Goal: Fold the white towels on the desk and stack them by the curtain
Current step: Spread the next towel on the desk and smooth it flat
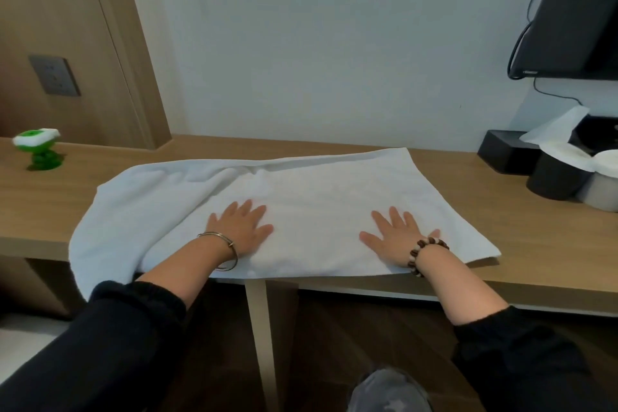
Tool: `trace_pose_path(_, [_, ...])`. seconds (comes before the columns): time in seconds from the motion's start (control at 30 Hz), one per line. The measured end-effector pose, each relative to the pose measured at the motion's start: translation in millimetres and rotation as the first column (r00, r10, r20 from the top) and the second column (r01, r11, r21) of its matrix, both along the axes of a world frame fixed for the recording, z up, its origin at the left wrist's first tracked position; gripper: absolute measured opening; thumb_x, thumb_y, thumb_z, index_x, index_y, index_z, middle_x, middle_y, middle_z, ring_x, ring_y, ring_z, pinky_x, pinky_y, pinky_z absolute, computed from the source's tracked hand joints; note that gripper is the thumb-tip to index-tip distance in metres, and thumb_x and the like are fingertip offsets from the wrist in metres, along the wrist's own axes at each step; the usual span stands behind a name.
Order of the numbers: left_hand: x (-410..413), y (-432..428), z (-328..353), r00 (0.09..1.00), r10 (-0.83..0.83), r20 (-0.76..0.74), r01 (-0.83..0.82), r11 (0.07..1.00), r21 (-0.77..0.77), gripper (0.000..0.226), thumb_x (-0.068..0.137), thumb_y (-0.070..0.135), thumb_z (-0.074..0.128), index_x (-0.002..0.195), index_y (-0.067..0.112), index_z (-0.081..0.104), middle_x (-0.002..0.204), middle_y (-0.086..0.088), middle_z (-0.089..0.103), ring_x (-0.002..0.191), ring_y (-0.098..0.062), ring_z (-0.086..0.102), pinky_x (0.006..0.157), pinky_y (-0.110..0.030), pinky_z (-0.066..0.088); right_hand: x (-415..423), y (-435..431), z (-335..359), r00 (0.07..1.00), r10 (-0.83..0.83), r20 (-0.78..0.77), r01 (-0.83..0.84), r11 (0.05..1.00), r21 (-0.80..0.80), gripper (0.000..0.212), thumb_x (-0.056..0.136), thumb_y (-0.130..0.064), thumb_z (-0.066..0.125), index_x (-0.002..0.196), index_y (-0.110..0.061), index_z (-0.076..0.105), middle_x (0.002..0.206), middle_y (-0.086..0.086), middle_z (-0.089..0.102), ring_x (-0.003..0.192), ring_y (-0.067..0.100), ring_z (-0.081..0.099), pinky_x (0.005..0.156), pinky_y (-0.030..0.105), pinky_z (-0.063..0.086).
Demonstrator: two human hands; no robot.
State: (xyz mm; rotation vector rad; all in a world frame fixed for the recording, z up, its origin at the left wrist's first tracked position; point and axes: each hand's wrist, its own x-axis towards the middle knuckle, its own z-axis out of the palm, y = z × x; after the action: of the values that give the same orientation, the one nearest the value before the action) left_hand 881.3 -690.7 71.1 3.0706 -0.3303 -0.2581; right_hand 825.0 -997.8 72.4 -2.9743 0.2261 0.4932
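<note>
Hands, left point(242, 227) and right point(399, 232), press flat, fingers spread, on towel point(317, 197).

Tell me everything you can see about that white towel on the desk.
The white towel looks like soft terry cloth and lies spread wide across the wooden desk, seemingly folded double. Its right part is smooth; the left is creased and droops over the desk's front edge. The left hand and right hand press flat on it, fingers straight.
</note>
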Motion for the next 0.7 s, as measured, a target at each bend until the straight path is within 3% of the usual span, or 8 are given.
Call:
trace_pose_path(0.1, [5.9,25.3,-9.1,0.995,0.058,0.082,-0.064,0.995,0.071,0.06,0.096,0.059,0.014,0.151,0.037,0.006,0.16,0.004,-0.003,0.147,-0.025,-0.004,0.115,-0.054,0.004,2.9,-5.5,8.0,0.996,-0.079,-0.029,0.078,0.997,-0.027,0.061,0.096,-0.057,0.015,0.151,-0.035,-0.002,0.16,-0.001,-0.011,0.146,0.029,-0.006,0.112,0.063,0.007])
trace_pose_path(0.2, [6.6,32.0,-13.0,0.996,0.021,0.082,-0.028,0.996,0.086,0.059,0.096,0.059,0.014,0.151,0.039,0.004,0.16,0.002,-0.004,0.147,-0.025,-0.004,0.114,-0.054,0.002,13.3,23.1,24.0,0.995,-0.066,0.077,0.074,0.992,-0.103,0.049,0.098,-0.037,0.023,0.144,-0.02,0.027,0.151,0.01,0.027,0.136,0.033,0.026,0.11,0.06,0.019])
trace_pose_path(0.27, [6.7,30.9,-15.4,0.995,-0.018,0.1,0.009,0.996,0.091,0.058,0.096,0.059,0.014,0.15,0.041,0.002,0.16,0.002,-0.005,0.147,-0.025,-0.004,0.114,-0.054,0.003,19.6,54.0,26.2,0.979,0.109,0.175,-0.101,0.993,-0.056,0.051,0.1,-0.039,0.024,0.147,-0.021,0.024,0.156,0.008,0.017,0.142,0.03,0.017,0.113,0.058,0.014])
trace_pose_path(0.37, [6.0,27.7,-16.9,0.991,-0.042,0.124,0.03,0.995,0.091,0.057,0.096,0.059,0.014,0.149,0.042,0.001,0.16,0.003,-0.005,0.147,-0.024,-0.003,0.114,-0.053,0.003,30.8,92.2,18.0,0.95,0.282,0.133,-0.282,0.959,-0.023,0.058,0.1,-0.048,0.023,0.152,-0.026,0.008,0.16,0.003,-0.009,0.147,0.026,-0.006,0.113,0.058,0.003])
trace_pose_path(0.47, [2.5,19.4,-21.3,0.988,-0.082,0.133,0.071,0.994,0.08,0.059,0.095,0.06,0.014,0.149,0.041,0.0,0.16,0.002,-0.005,0.147,-0.024,-0.003,0.116,-0.052,0.004,57.3,115.9,20.0,0.96,0.24,0.146,-0.244,0.97,0.006,0.059,0.1,-0.048,0.022,0.152,-0.024,0.008,0.16,0.002,-0.007,0.147,0.027,-0.004,0.112,0.059,0.006])
trace_pose_path(0.57, [-0.3,15.5,-23.8,0.977,-0.102,0.187,0.098,0.995,0.033,0.061,0.094,0.061,0.017,0.15,0.04,0.005,0.161,0.002,-0.001,0.147,-0.024,0.0,0.116,-0.049,0.006,88.3,144.1,32.3,0.958,0.161,0.239,-0.221,0.942,0.251,0.059,0.101,-0.047,0.023,0.152,-0.017,0.014,0.16,0.006,0.01,0.145,0.029,0.014,0.115,0.05,0.017])
trace_pose_path(0.63, [-0.3,17.0,-23.2,0.972,-0.096,0.213,0.1,0.995,-0.008,0.062,0.093,0.061,0.021,0.15,0.039,0.011,0.16,0.003,0.004,0.147,-0.022,0.004,0.117,-0.047,0.007,105.8,157.3,34.5,0.974,0.06,0.218,-0.153,0.887,0.435,0.06,0.102,-0.046,0.023,0.152,-0.013,0.015,0.159,0.008,0.016,0.143,0.028,0.021,0.115,0.043,0.02])
trace_pose_path(0.7, [-1.9,18.1,-22.2,0.968,-0.089,0.234,0.103,0.993,-0.05,0.061,0.093,0.058,0.027,0.15,0.035,0.018,0.16,0.002,0.01,0.146,-0.021,0.007,0.117,-0.045,0.008,119.2,164.6,28.6,0.984,0.002,0.18,-0.081,0.898,0.432,0.059,0.102,-0.047,0.02,0.152,-0.016,0.015,0.159,0.006,0.017,0.144,0.027,0.02,0.115,0.045,0.019])
